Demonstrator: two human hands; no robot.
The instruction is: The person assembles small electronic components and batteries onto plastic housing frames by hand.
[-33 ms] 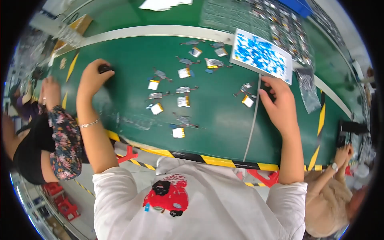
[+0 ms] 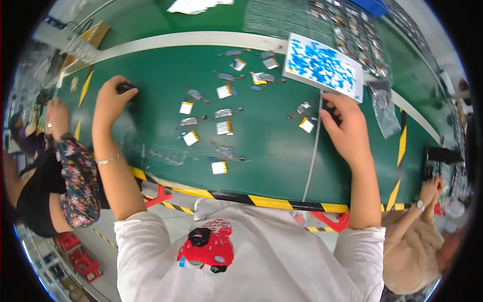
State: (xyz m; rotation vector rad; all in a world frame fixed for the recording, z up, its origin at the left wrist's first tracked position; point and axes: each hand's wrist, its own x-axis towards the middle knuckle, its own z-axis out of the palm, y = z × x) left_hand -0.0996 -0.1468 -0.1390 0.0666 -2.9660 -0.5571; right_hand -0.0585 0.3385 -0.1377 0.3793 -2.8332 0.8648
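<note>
Left hand (image 2: 111, 100) on sideways-lying small black object (image 2: 126, 87).

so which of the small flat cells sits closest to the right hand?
The cell with the yellow edge, just left of the right hand, beside the white cable. The other cells lie farther left.

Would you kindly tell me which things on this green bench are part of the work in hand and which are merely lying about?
In hand:
- left hand on a small black object
- right hand by a flat pouch cell
- other pouch cells spread between the hands

Lying about:
- white tray of blue pieces
- clear bag
- cardboard box
</note>
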